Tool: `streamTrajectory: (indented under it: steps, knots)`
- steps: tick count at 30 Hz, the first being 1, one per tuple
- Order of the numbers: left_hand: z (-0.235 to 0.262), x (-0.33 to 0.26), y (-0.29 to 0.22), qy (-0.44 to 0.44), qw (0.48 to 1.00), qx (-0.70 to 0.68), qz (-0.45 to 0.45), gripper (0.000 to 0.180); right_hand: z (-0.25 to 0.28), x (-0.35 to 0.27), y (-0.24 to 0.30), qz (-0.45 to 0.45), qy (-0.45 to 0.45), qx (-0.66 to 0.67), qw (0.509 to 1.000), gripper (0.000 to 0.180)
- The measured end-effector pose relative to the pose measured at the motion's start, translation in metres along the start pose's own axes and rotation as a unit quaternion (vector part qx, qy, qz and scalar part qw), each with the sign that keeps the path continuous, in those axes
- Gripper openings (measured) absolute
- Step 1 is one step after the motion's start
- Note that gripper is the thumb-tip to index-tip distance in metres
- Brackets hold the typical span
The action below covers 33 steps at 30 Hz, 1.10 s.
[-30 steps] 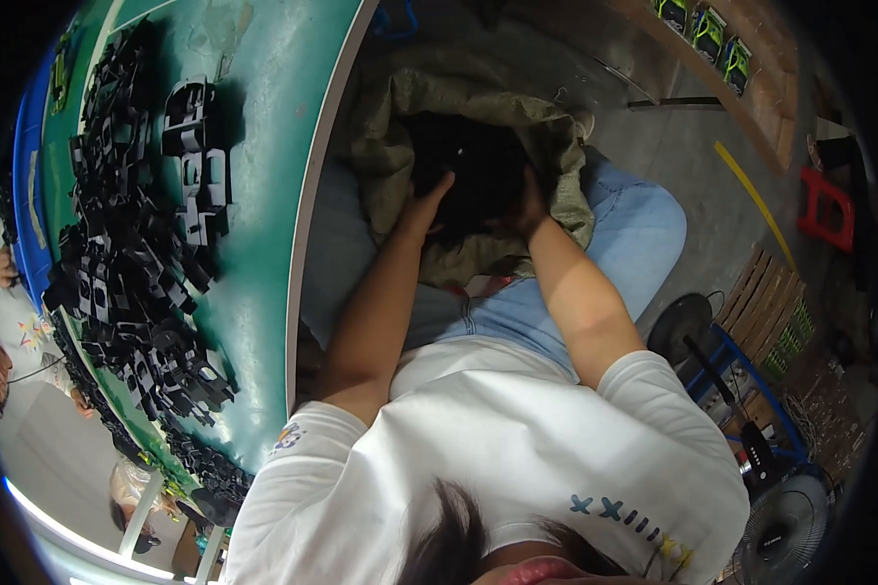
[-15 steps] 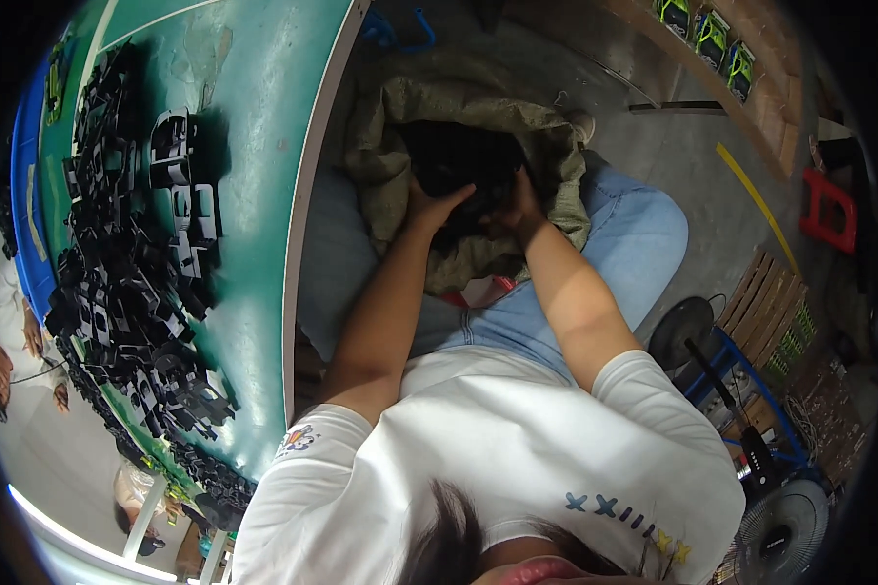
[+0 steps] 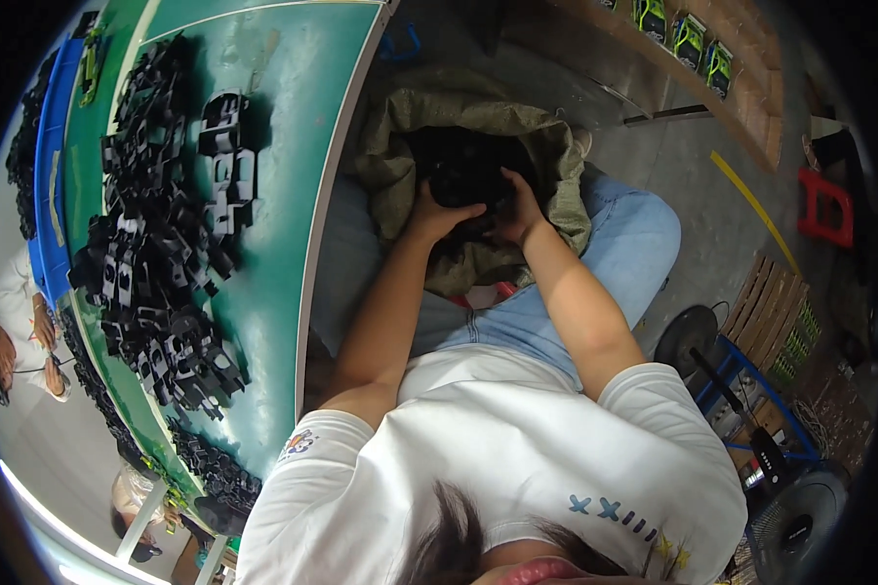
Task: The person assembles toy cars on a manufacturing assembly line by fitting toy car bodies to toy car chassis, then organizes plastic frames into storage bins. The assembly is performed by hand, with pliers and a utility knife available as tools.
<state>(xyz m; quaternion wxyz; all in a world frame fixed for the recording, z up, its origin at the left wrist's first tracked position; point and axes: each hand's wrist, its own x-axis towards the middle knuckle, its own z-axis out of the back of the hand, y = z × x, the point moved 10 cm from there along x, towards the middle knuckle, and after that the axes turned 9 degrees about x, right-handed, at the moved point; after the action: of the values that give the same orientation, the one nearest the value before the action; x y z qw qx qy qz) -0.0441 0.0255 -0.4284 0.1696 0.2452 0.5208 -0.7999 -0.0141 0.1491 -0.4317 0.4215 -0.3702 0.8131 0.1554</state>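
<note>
Handling dark contents [image 3: 466, 156] in the sack [image 3: 390, 185] at twelve o'clock, apparently gathering them: my left grip [image 3: 439, 216] and right grip [image 3: 520, 211] curve inward, closure I cannot tell. Lifting would call for even pressure.

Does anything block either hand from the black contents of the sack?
Nothing visible does: the left hand and right hand both reach into the open sack, at its black contents. Darkness hides the exact grip.
</note>
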Motion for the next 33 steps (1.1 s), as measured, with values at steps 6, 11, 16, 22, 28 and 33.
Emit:
streamTrajectory:
  steps: [6, 11, 16, 22, 28, 33]
  knots:
    - [0.009, -0.036, -0.049, 0.072, 0.994, -0.052, 0.062, 0.105, -0.022, -0.024, 0.006, 0.018, 0.04, 0.044, 0.998, 0.055]
    - [0.015, -0.055, -0.079, 0.08, 0.996, -0.033, 0.007, 0.105, -0.03, -0.046, 0.007, 0.051, 0.06, 0.053, 0.995, 0.054]
    - [0.027, -0.074, -0.111, 0.082, 0.996, -0.025, -0.034, 0.106, -0.058, -0.079, 0.008, 0.088, 0.083, 0.031, 0.992, 0.052]
    - [0.032, -0.071, -0.137, 0.093, 0.994, 0.021, -0.061, 0.109, -0.066, -0.077, 0.026, 0.14, 0.085, -0.012, 0.986, 0.049]
    - [0.019, -0.062, -0.105, 0.073, 0.995, -0.022, -0.059, 0.109, -0.049, -0.06, 0.029, 0.123, 0.073, -0.02, 0.99, 0.044]
    - [0.003, -0.042, -0.043, 0.023, 0.992, -0.062, -0.103, 0.104, -0.009, -0.038, 0.005, 0.08, -0.023, -0.023, 0.996, 0.033]
